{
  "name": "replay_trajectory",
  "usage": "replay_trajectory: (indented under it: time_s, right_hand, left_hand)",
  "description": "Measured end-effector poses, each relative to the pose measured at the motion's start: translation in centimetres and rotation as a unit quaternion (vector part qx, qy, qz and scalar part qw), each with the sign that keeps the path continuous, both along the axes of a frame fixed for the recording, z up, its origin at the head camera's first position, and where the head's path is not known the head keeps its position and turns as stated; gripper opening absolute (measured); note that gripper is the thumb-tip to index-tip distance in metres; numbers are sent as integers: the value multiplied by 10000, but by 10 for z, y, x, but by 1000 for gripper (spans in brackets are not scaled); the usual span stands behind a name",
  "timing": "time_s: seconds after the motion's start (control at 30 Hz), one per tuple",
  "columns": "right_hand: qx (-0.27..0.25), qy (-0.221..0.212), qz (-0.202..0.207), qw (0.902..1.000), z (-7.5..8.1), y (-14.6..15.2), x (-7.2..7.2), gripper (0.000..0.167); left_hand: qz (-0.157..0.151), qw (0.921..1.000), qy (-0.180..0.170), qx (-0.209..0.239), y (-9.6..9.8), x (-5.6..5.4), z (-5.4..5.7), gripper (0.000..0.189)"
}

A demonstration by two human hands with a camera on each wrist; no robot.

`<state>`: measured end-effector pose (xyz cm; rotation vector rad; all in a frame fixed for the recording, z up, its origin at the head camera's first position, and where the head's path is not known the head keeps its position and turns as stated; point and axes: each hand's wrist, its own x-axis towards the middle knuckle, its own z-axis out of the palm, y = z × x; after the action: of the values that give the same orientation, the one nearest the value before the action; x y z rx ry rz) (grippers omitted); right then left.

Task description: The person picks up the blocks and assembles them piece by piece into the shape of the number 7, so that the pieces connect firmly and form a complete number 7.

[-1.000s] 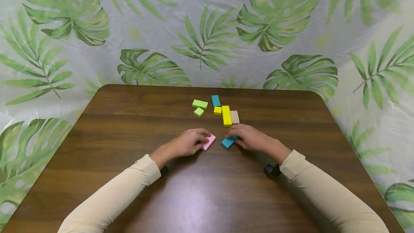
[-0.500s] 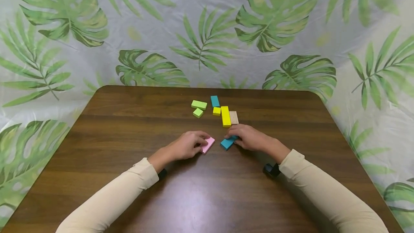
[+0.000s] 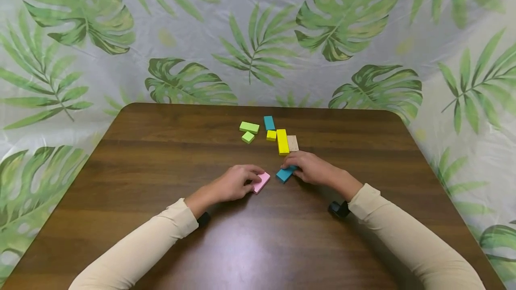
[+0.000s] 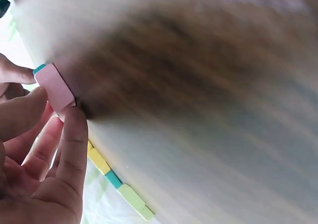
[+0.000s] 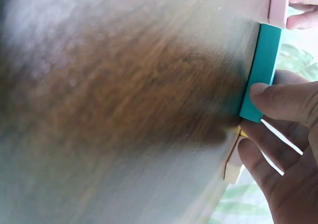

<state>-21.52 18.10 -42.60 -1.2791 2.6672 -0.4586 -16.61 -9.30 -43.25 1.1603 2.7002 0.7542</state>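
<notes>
My left hand (image 3: 238, 182) pinches a flat pink block (image 3: 263, 182) near the middle of the table, thumb on one side and fingers on the other. In the left wrist view the thumb lies on the near edge of the pink block (image 4: 54, 87). To the right, my right hand (image 3: 312, 168) grips a blue block (image 3: 285, 174), covering its far end. The right wrist view has the thumb pressed on the side of the blue block (image 5: 263, 67). A short gap separates the pink and blue blocks in the head view.
Beyond the hands lie a long yellow block (image 3: 283, 142), a small yellow block (image 3: 271, 135), a bare wood block (image 3: 293, 143) and another blue block (image 3: 269, 123). Two green blocks, one long (image 3: 249, 127) and one small (image 3: 247, 137), sit to their left. A leaf-patterned curtain (image 3: 258, 35) hangs behind the table (image 3: 161, 138).
My left hand has shifted the pink block slightly toward me. The right hand and its blue block stay almost where they were. The other blocks have not moved.
</notes>
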Motion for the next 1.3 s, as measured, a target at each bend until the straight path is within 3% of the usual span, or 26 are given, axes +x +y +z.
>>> replay_trajectory:
  time_s: [0.23,0.9,1.3]
  right_hand:
    - [8,-7,48,10000,0,1,-2,28]
    - [-118,368,123,9992,-4,-3,-10,29]
    - [-53,380,67,9992,-6,-13,-12,30]
  left_hand:
    - [103,9998,132,59,2,2,-1,22]
    - [275,9995,2,153,2,9,-3,20]
    - [374,9990,-82,246,4,17,-2,19]
